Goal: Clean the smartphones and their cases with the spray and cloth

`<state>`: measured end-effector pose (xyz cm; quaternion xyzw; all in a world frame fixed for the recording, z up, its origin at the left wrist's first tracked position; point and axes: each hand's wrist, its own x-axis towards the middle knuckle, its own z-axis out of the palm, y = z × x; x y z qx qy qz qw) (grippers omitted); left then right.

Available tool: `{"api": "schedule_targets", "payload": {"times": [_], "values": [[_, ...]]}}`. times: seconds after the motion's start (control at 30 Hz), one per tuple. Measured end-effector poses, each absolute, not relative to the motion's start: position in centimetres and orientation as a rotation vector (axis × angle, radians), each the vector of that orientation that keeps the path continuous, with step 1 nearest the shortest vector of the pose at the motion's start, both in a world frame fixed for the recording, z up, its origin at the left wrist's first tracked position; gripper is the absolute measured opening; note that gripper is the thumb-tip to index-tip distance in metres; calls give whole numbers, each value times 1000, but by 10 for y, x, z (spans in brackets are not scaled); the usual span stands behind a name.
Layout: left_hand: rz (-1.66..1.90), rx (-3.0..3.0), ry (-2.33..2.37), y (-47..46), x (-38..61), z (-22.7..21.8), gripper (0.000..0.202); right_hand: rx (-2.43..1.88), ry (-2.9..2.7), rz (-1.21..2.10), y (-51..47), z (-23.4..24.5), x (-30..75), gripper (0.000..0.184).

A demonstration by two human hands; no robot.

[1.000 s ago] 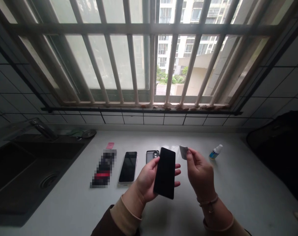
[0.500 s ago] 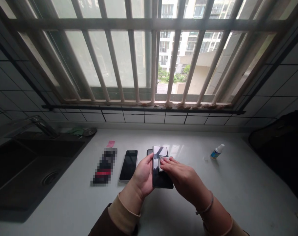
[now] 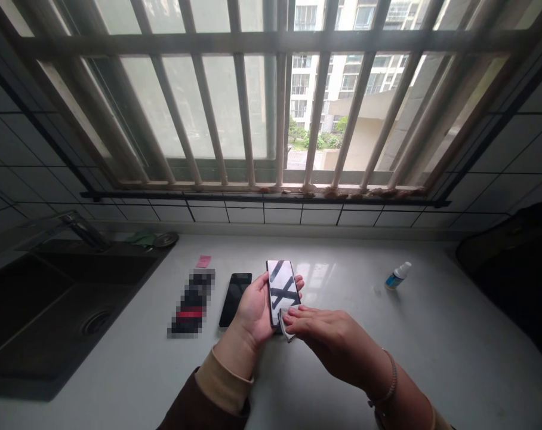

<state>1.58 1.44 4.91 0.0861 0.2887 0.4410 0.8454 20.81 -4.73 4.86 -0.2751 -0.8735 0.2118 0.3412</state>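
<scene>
My left hand (image 3: 252, 307) holds a black phone (image 3: 280, 286) screen up over the white counter; the glass mirrors the window bars. My right hand (image 3: 325, 337) lies across the phone's near end, fingers pressed together on a small grey wipe (image 3: 285, 325) against the screen. A second black phone (image 3: 236, 291) lies flat on the counter just left of my left hand.
A blurred dark package (image 3: 191, 301) and a small pink slip (image 3: 203, 261) lie left of the phones. A small spray bottle (image 3: 397, 276) lies at the right. A dark sink (image 3: 51, 304) fills the left, and a dark bag (image 3: 517, 275) sits at the far right.
My right hand brought the wipe from the air onto the phone and dragged it from the screen's upper part to its near end. The phone tilted flatter and shifted left.
</scene>
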Motion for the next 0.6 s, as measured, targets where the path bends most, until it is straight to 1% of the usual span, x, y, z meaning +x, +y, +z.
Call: {"api": "schedule_targets", "payload": {"times": [0.2, 0.3, 0.4, 0.5, 0.6], "values": [[989, 212, 651, 14, 16, 51, 55, -710, -2128, 858, -52, 59, 213, 29], [941, 243, 608, 10, 15, 54, 57, -815, -1792, 1054, -51, 57, 215, 26], [833, 318, 522, 3, 13, 57, 59, -906, -1304, 1153, -43, 51, 218, 33], [708, 406, 486, -3, 14, 57, 63, -1041, -957, 1001, -34, 46, 224, 39], [590, 447, 486, -9, 20, 50, 69, -1270, -981, 647, -30, 44, 229, 42]]}}
